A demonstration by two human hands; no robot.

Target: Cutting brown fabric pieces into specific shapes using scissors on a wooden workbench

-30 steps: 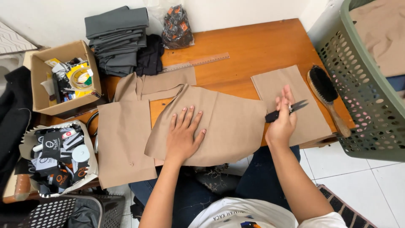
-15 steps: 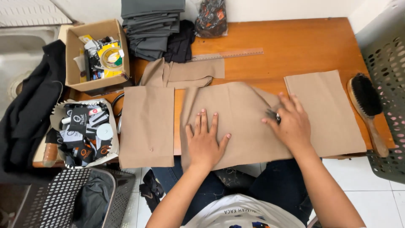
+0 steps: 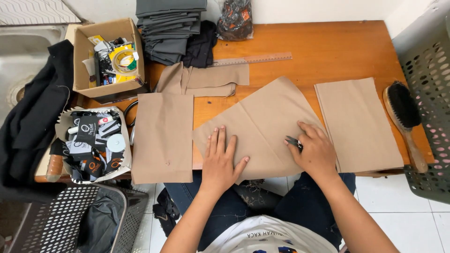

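- The left hand lies flat, fingers spread, on the near edge of the tan cloth, holding nothing; it has kept that place over the last second.
- The right hand is closed around small black snips, whose tip points left just past the knuckles. A second ago it held them out over the cloth's right edge; now it has come in and presses on the cloth itself.
- The cloth lies mid-tabletop, turned at an angle, its near corner hanging over the front edge; both hands now pin it.
- Judgement: the snips have been brought to the cloth's right part, so the work appears to sit there now.
- A second tan panel lies just right of the cloth, a third just left.
- A brush rests at the far right, beside a green basket.
- A ruler, folded grey cloth and a cardboard box stand further back.
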